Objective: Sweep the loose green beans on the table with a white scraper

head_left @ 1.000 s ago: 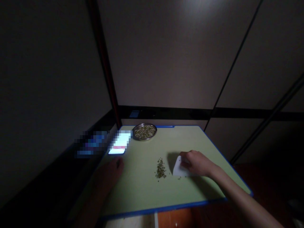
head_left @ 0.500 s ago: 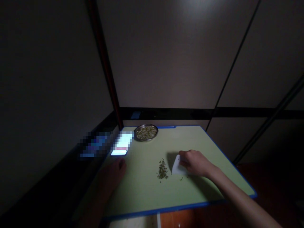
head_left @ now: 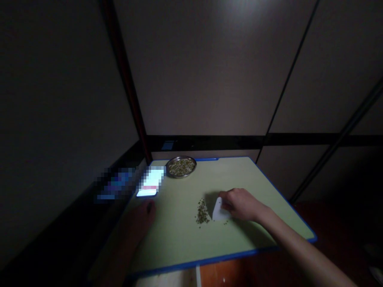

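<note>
My right hand point(head_left: 239, 204) is closed around a white scraper-like sheet point(head_left: 220, 211), held tilted with its lower edge at the green board point(head_left: 176, 235). Just left of that edge lies a small heap of greenish-brown beans or seeds point(head_left: 202, 213); a few loose ones are near the sheet. My left hand point(head_left: 142, 218) rests in shadow at the board's left side, its fingers curled in a loose fist. Nothing shows in it. A round metal dish point(head_left: 181, 176) at the back left holds a layer of mixed pale and green pieces.
A lit phone point(head_left: 151, 181), its screen blurred, lies left of the dish. Walls rise behind and to the left of the blue-edged board. Below the front edge is an orange surface point(head_left: 221, 274).
The whole view has shifted slightly. My right hand and the white sheet have moved a little left, nearer the heap. The left hand stays in place.
</note>
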`<state>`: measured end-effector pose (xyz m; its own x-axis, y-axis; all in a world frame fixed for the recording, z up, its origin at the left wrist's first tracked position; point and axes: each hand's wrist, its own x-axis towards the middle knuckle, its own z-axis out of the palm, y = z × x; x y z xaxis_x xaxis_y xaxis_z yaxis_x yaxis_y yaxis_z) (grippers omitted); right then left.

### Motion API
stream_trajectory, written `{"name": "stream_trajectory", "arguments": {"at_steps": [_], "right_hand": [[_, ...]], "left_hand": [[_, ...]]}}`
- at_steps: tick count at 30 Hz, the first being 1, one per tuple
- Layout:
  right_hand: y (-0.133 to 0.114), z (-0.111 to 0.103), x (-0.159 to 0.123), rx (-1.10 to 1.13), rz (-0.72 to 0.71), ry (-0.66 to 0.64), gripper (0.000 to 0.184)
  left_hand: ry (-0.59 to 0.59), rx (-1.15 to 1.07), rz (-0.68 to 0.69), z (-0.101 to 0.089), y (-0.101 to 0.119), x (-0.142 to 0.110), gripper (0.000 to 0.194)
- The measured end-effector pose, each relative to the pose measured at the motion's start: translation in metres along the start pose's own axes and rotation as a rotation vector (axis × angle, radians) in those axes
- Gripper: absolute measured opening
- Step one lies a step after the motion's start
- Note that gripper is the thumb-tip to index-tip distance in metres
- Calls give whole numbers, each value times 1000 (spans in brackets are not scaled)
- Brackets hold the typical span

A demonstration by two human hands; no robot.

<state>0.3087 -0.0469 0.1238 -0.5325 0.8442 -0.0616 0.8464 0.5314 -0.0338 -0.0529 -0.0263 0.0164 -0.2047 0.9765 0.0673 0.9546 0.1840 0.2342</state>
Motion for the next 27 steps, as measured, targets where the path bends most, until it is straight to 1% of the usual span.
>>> {"name": "stream_trajectory", "arguments": {"at_steps": [6,14,19,23,27], "right_hand": [[-8,-4,-4,6,-45,-75,21],[-12,-1,-2,84,-90,-132,23],[-11,4,1,139,-89,-165,23],[-9,9,2,193,-92,-182,23],[-7,14,3,247,-98,-199,22]], "left_hand": [[-2,33,-5,-5,4,-2,45],[8,11,-3,-2,2,-1,41],[14,0,-1,-4,3,-2,39],[-12,-21,-3,-4,2,-2,42],[-1,-11,7,-2,1,0,43]]}}
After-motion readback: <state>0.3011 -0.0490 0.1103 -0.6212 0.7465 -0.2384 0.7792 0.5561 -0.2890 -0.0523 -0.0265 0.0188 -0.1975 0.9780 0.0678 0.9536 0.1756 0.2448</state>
